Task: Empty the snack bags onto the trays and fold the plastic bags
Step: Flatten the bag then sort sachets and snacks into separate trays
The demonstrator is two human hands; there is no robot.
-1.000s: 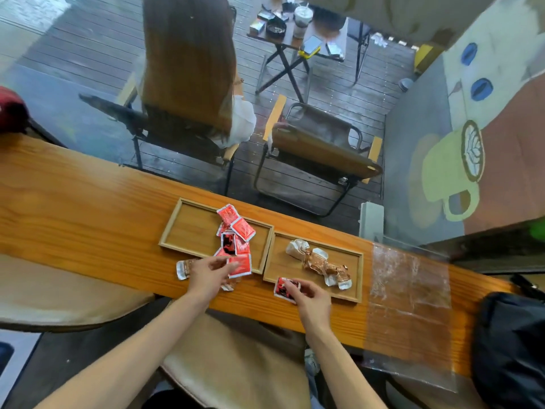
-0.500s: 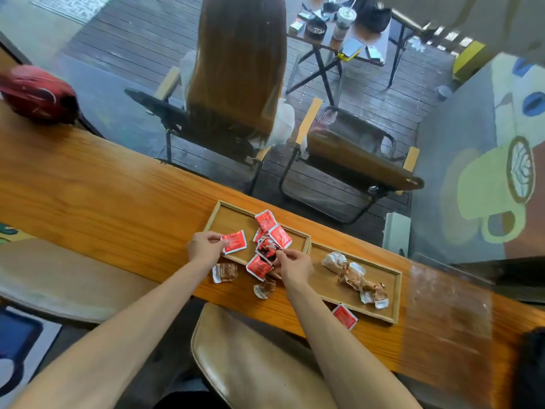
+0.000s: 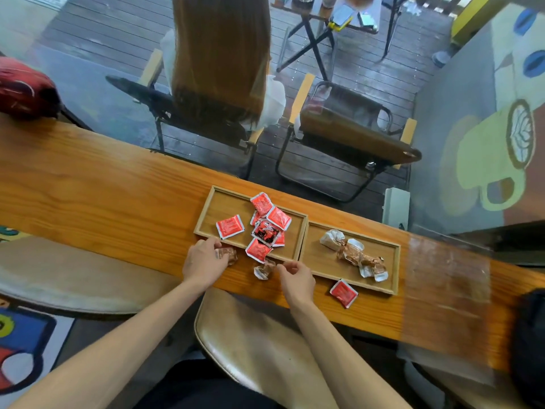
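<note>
Two wooden trays lie side by side on the counter. The left tray [image 3: 218, 206] holds several red snack packets [image 3: 267, 224]. In the right tray [image 3: 393, 268] lie brown-and-white wrapped snacks [image 3: 356, 255]. My left hand [image 3: 203, 261] rests at the left tray's near edge with its fingers on a brown wrapped snack [image 3: 228, 254] on the counter. My right hand [image 3: 295, 277] reaches toward another brown wrapped snack [image 3: 264, 268] beside it, fingertips just short of it. One red packet [image 3: 343, 292] lies on the counter in front of the right tray. A clear plastic bag [image 3: 448, 290] lies flat at the right.
The wooden counter [image 3: 103, 190] runs along a window; beyond it a person sits on a chair [image 3: 188, 113] next to another chair. A red bag [image 3: 25, 90] sits at the far left, a black bag [image 3: 530, 343] at the far right. A stool [image 3: 250, 346] stands below me.
My left hand put a red packet into the left tray and dropped to a brown snack on the counter. My right hand left the red packets and came down beside the other brown snack.
</note>
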